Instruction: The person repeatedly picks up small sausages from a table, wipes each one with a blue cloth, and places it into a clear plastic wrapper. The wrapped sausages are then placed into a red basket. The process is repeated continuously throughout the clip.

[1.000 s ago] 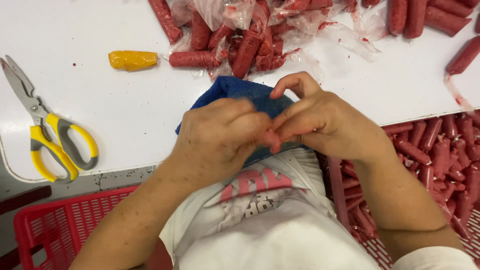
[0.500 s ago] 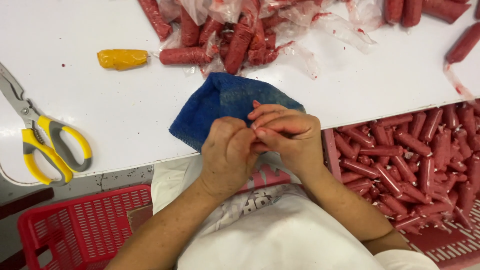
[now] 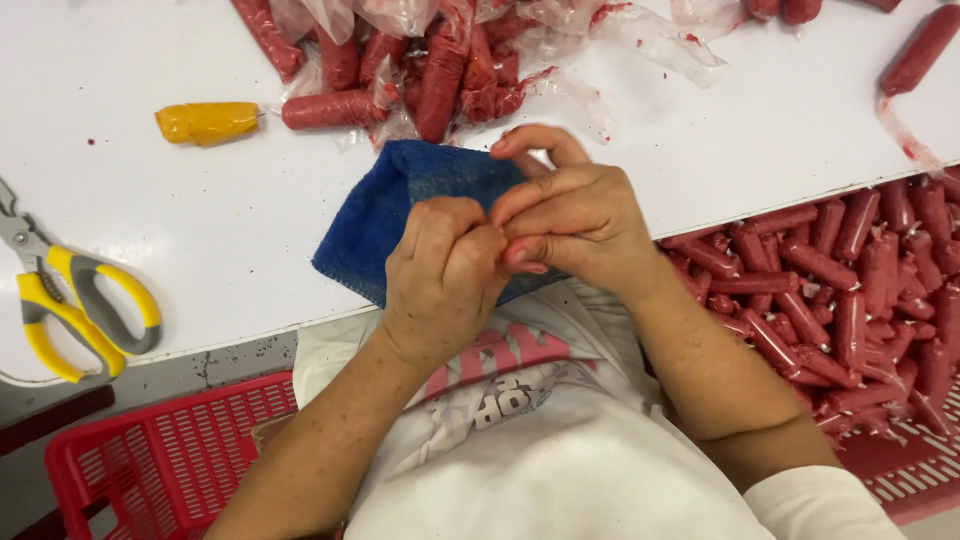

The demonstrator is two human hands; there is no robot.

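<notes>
desk (image 3: 200, 230): white, flat | 12 o'clock: red sausages (image 3: 440, 70) among clear torn wrappers (image 3: 640, 30) | 10 o'clock: yellow piece (image 3: 207, 121) | 9 o'clock: yellow-handled scissors (image 3: 70, 300) | centre, near edge: blue cloth (image 3: 390, 215)

My left hand (image 3: 445, 275) and right hand (image 3: 575, 225) are pressed together over the blue cloth (image 3: 385, 215) at the near edge of the tabletop (image 3: 200, 225). Straight ahead the way is blocked by a heap of red sausages and torn clear wrap (image 3: 440, 60). To my left lies open white surface as far as the yellow sausage (image 3: 207, 122) and, nearer the edge, the yellow-handled scissors (image 3: 70, 295). Ahead to the right there is bare tabletop between the wrap scraps and a lone sausage (image 3: 920, 50). Below the edge, the red crate (image 3: 870, 290) on my right is packed with sausages; the red basket (image 3: 170, 450) on my left has room inside.
</notes>
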